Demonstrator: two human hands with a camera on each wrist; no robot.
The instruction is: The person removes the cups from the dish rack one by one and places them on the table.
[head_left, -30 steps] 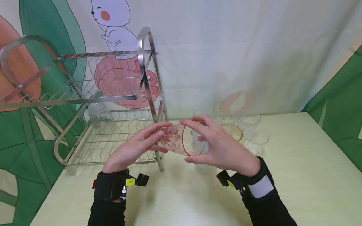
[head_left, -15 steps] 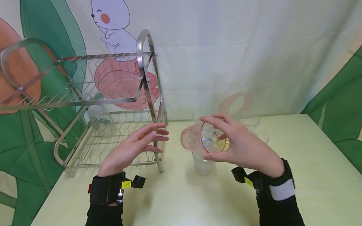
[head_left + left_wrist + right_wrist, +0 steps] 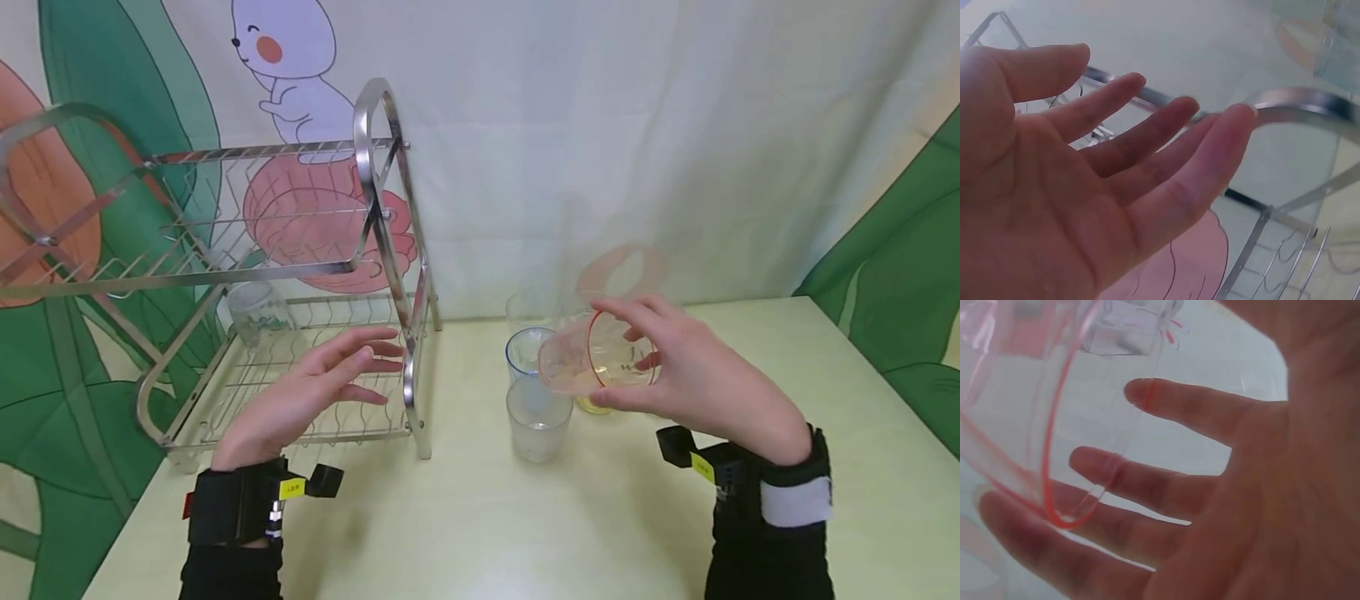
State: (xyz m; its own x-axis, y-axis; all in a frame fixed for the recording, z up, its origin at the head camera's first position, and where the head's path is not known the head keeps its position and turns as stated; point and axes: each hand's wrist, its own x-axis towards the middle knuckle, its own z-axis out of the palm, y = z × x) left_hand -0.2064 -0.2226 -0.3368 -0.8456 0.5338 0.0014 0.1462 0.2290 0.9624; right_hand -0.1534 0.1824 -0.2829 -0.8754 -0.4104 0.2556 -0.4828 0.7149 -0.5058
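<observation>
My right hand [image 3: 675, 358] grips a pinkish clear glass [image 3: 567, 354] by its red-rimmed end, fingers over the top and thumb beneath. The glass lies tilted sideways in the air, its mouth toward my palm. In the right wrist view its red rim [image 3: 1047, 456] crosses in front of several fingers. My left hand [image 3: 315, 387] holds nothing; its fingers are spread and loosely bent, close to the right end of the metal dish rack [image 3: 292, 271]. The left wrist view shows the bare palm [image 3: 1041, 212], with the rack's rail [image 3: 1304, 106] behind the fingertips.
Below the held glass stand a frosted clear glass [image 3: 538, 425], a blue-rimmed glass [image 3: 522, 342] and a partly hidden yellowish glass [image 3: 594, 406]. Another clear glass [image 3: 258, 312] sits on the rack's lower shelf at its far left. A printed curtain [image 3: 712, 167] hangs behind the table [image 3: 480, 525].
Both hands were on the pinkish glass a second ago. The left hand has let go and drawn left; the right hand has carried the glass to the right.
</observation>
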